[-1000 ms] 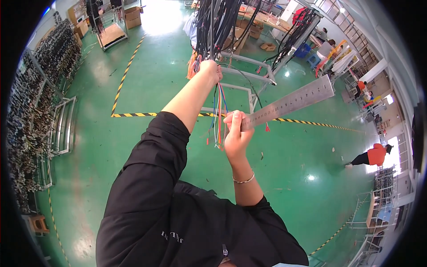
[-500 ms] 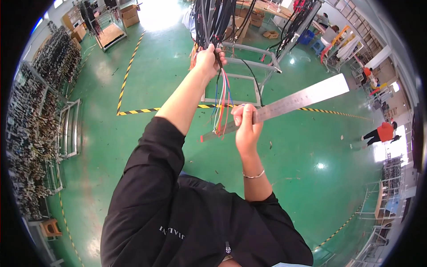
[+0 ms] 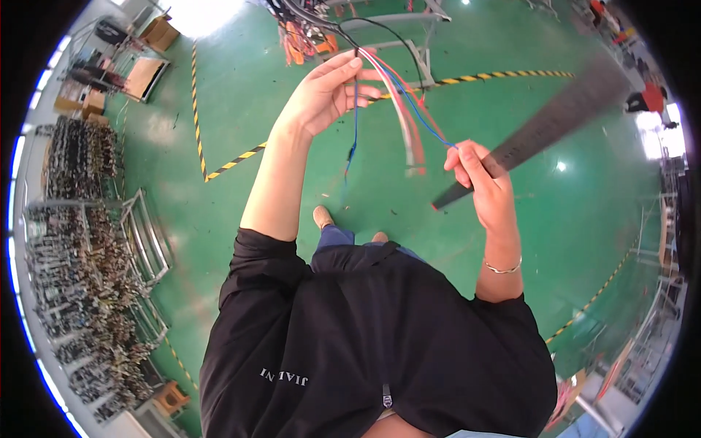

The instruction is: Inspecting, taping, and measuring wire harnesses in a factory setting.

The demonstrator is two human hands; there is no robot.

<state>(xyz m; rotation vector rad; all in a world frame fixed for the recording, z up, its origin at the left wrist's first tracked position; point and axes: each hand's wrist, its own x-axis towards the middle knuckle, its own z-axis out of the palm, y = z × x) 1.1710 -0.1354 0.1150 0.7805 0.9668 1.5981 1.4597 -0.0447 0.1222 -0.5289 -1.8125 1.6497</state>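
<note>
A black cable (image 3: 314, 18) comes in from the top and fans into thin wires beside my left hand (image 3: 325, 95). This hand's thumb and index finger pinch at the split, while its other fingers curl loosely. Red and white wires (image 3: 400, 109) dangle between the hands, their lower ends blurred. One blue wire (image 3: 355, 120) hangs down past my left fingers. Another blue wire (image 3: 420, 111) stretches to the fingertips of my right hand (image 3: 478, 171), which seem to pinch its end. That same hand is closed around a long steel ruler (image 3: 551, 124), slanted up to the right and smeared by motion.
More cables with orange and pink ends (image 3: 299, 44) hang at the top by a grey metal frame (image 3: 423, 62). Yellow-black tape (image 3: 504, 75) marks the green floor. Racks full of dark parts (image 3: 80, 270) line the left. A person in red (image 3: 650, 98) is far right.
My right hand has moved right with the ruler, and a blue wire now runs out to it. My left hand's grip has loosened to a pinch at the split. The view has tilted down.
</note>
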